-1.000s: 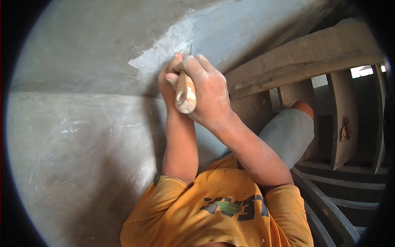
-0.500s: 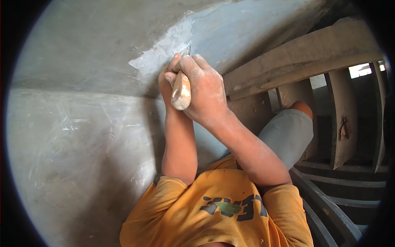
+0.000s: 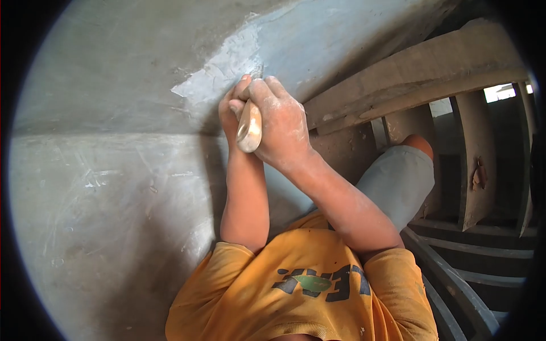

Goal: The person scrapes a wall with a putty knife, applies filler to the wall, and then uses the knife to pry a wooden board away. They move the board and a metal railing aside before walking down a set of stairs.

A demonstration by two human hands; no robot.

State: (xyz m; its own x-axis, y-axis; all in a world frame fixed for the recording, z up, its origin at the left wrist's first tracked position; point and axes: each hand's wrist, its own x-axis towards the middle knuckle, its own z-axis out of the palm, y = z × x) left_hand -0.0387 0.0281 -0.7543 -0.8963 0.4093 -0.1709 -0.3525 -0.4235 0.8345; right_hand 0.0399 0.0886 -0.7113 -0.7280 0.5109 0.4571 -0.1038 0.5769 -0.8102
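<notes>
My right hand (image 3: 282,122) is closed around the pale, worn wooden handle (image 3: 249,128) of a hand tool, whose butt end points back toward me. Close against it on the left, my left hand (image 3: 228,113) has its fingers pressed around the front of the same tool. The blade is mostly hidden by the fingers; only a small dark part may show just above them. Both hands are dusty. Beyond them, a rough whitish patch (image 3: 223,63) of filler spreads over the grey surface (image 3: 131,62).
A smooth grey surface (image 3: 114,216) meets the upper one along a crease at left. At right run a thick brown beam (image 3: 409,74), upright slats (image 3: 475,165) and curved metal bars (image 3: 455,278). My bent knee (image 3: 418,145) rests near the slats.
The view has shifted slightly, so the patch sits a little further left in it. Both hands keep the same hold on the tool.
</notes>
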